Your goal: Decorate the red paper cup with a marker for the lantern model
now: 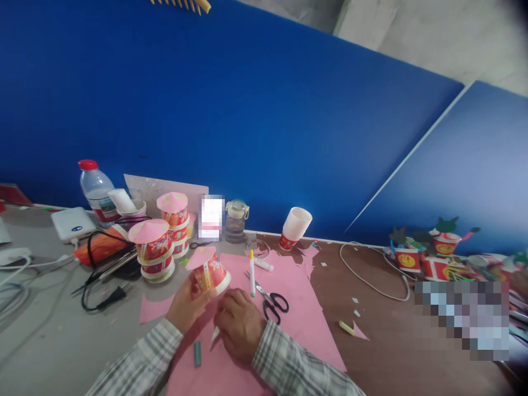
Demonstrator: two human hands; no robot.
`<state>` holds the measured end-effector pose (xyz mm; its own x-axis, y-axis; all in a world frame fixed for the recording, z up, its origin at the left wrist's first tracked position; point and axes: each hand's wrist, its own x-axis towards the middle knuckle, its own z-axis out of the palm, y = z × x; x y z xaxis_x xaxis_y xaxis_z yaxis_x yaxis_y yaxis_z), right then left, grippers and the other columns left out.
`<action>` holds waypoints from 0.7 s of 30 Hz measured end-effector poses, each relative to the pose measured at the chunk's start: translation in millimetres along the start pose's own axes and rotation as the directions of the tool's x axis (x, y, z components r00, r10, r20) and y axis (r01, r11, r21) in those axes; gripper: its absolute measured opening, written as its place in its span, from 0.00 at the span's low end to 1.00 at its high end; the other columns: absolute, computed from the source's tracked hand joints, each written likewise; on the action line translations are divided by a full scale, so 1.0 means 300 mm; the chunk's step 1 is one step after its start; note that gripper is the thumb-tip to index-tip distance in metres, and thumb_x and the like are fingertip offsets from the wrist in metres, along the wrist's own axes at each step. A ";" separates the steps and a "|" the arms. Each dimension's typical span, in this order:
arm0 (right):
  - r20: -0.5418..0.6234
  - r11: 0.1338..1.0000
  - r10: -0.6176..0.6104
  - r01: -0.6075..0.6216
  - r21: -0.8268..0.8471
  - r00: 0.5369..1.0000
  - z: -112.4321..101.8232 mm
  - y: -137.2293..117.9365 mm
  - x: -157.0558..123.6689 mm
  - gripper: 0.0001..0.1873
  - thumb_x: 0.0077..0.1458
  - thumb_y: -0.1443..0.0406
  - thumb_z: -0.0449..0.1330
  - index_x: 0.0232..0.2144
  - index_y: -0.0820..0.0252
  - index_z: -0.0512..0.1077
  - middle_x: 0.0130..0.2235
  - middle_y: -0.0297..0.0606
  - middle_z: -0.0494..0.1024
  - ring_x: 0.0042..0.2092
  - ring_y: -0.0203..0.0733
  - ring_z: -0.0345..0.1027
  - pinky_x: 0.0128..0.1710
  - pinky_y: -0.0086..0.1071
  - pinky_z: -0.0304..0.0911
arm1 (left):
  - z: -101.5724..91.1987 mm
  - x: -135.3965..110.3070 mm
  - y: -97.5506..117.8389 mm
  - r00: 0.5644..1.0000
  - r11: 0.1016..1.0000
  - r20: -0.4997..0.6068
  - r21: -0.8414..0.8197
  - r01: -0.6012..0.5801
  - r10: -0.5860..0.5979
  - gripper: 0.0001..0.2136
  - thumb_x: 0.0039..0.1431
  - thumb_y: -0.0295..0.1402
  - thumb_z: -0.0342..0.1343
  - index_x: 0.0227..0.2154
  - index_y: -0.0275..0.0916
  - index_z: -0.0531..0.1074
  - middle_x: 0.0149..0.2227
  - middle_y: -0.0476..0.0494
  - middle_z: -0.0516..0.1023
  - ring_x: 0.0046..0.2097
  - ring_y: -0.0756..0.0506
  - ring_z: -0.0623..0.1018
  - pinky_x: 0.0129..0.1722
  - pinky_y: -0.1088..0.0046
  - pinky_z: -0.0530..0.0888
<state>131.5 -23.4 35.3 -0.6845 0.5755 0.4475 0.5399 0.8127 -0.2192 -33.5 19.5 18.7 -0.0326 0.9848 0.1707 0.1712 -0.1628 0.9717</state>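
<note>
My left hand [187, 305] is closed around a red patterned paper cup [209, 276] with a pink paper cone on its top. The cup is upside down and tilted, its white rim toward my right hand [241, 324]. The right hand's fingers are curled beside the rim, and the white end of what looks like a marker [215, 333] sticks out below them; the rest is hidden. Beneath both hands lies a pink paper sheet [305, 330]. On it are a green cap [197, 353], a marker with a yellow end [252, 272] and black-handled scissors [272, 305].
Two stacked-cup towers with pink roofs [150, 239] stand left of my hands, near black cables [109, 297] and a bottle [97, 190]. Nested paper cups [295, 225], a jar [236, 220] and a blue partition [247, 121] are behind. More decorated cups [408, 258] stand right.
</note>
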 end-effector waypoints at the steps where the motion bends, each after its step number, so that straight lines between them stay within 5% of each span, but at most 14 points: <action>1: -0.003 1.000 -0.005 0.005 0.031 1.000 -0.012 0.003 0.000 0.11 0.52 0.70 0.51 0.35 0.55 0.71 0.33 0.41 0.75 0.38 0.49 0.66 0.41 0.42 0.64 | 0.000 0.002 -0.004 1.000 0.999 -0.010 -0.033 -0.015 0.015 0.19 0.34 0.36 0.57 0.33 0.38 0.64 0.30 0.40 0.76 0.34 0.35 0.74 0.33 0.55 0.71; 7: -0.199 0.935 0.185 -0.110 0.338 0.962 -0.077 0.051 -0.016 0.14 0.53 0.71 0.52 0.39 0.52 0.70 0.35 0.40 0.77 0.38 0.47 0.70 0.41 0.41 0.67 | 0.000 0.003 -0.012 0.999 0.998 -0.016 -0.061 -0.034 0.033 0.19 0.33 0.34 0.58 0.33 0.37 0.66 0.32 0.38 0.77 0.35 0.34 0.74 0.35 0.54 0.70; 12: -0.214 0.739 0.474 -0.253 0.624 0.854 -0.094 0.072 -0.038 0.21 0.53 0.71 0.53 0.50 0.52 0.63 0.19 0.28 0.72 0.19 0.37 0.66 0.21 0.28 0.65 | -0.001 -0.005 0.010 1.000 0.999 -0.009 0.023 -0.023 0.023 0.21 0.31 0.33 0.59 0.35 0.36 0.67 0.35 0.35 0.77 0.38 0.33 0.73 0.38 0.51 0.68; 15: -0.220 0.563 0.601 -0.212 0.799 0.769 -0.085 0.064 -0.044 0.18 0.53 0.67 0.55 0.47 0.51 0.67 0.15 0.24 0.68 0.16 0.36 0.64 0.22 0.31 0.66 | 0.002 -0.010 0.023 1.000 0.999 0.013 0.043 -0.007 0.007 0.21 0.31 0.33 0.60 0.35 0.36 0.67 0.35 0.35 0.77 0.38 0.32 0.73 0.38 0.51 0.68; 18: -0.159 0.340 0.590 -0.066 0.938 0.791 -0.089 0.051 -0.040 0.10 0.52 0.62 0.56 0.36 0.53 0.75 0.13 0.26 0.68 0.17 0.37 0.65 0.29 0.40 0.70 | 0.005 -0.014 0.033 0.999 1.000 0.036 0.023 -0.001 0.000 0.20 0.31 0.33 0.59 0.34 0.37 0.68 0.33 0.36 0.78 0.36 0.32 0.74 0.35 0.52 0.69; 21: -0.008 0.074 0.583 -0.043 0.996 0.813 -0.109 0.044 -0.022 0.13 0.50 0.55 0.56 0.32 0.56 0.75 0.14 0.31 0.73 0.19 0.41 0.69 0.32 0.44 0.70 | 0.007 -0.017 0.041 0.999 1.000 0.034 0.017 -0.012 0.011 0.20 0.31 0.33 0.59 0.33 0.37 0.68 0.33 0.37 0.78 0.36 0.32 0.74 0.36 0.52 0.69</action>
<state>159.2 -19.5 57.9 -0.2374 0.9405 0.2430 -0.4190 0.1265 -0.8991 -29.1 12.6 29.3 0.0029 0.9843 0.1762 0.1879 -0.1736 0.9667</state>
